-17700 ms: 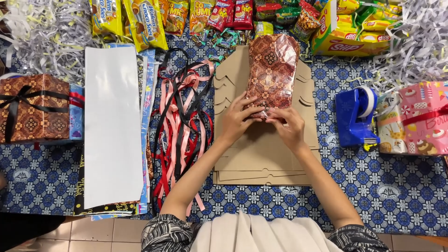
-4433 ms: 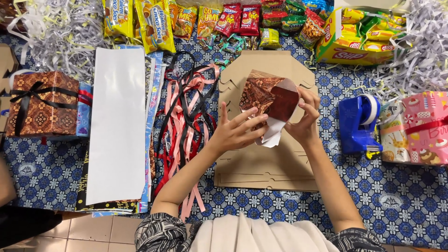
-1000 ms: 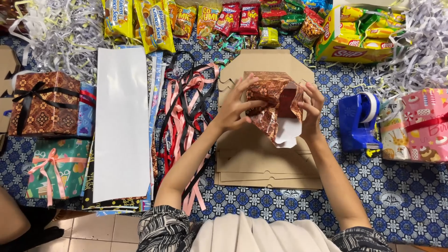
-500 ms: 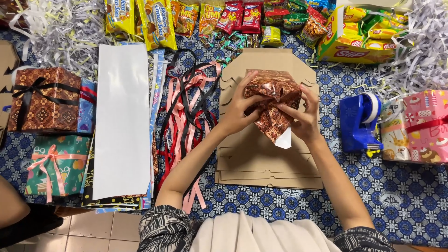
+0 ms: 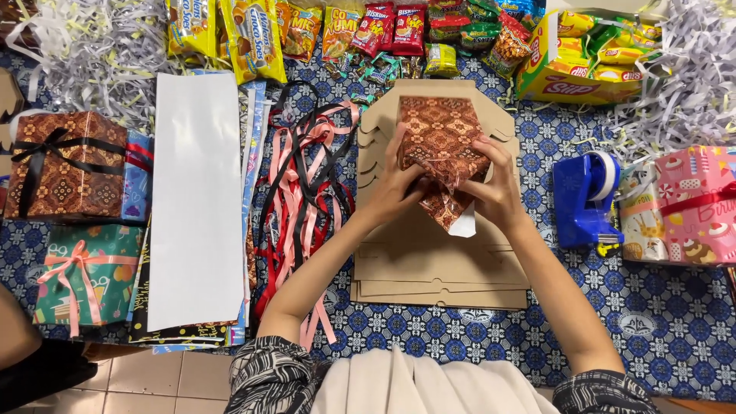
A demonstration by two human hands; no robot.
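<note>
Cloth (image 5: 652, 337): blue patterned, covers the work surface under everything.
Shreds (image 5: 690, 77): pale paper strips heaped at the top right and top left corners.
Sheets (image 5: 195, 199): stack of wrapping paper left of centre, white side up on top, coloured edges showing beneath.
Cardboard (image 5: 437, 261): pile of flat brown box blanks at centre, right under the hands.
Snacks (image 5: 383, 31): row of bright packets along the top edge, with a yellow carton at the right end.
Ribbons (image 5: 307, 199): tangle of pink, red and black strands between the sheets and the cardboard.
Brown gift (image 5: 65, 165): wrapped box with a black bow, far left.
Pink gift (image 5: 690, 203): wrapped box with a red ribbon, far right.
Green gift (image 5: 80, 280): pink bow, just below the brown gift.
Dispenser (image 5: 583, 199): blue tape holder, between the cardboard and the pink gift.
Parcel (image 5: 441, 146): box in brown batik paper, held over the cardboard's upper half; a loose flap hangs at its near end, white underside showing.
Left hand (image 5: 395, 188): clamped on the parcel's left side, fingers on its top, thumb at the near end.
Right hand (image 5: 498, 188): gripping the parcel's right side, fingers pressing the paper fold at the near end.
</note>
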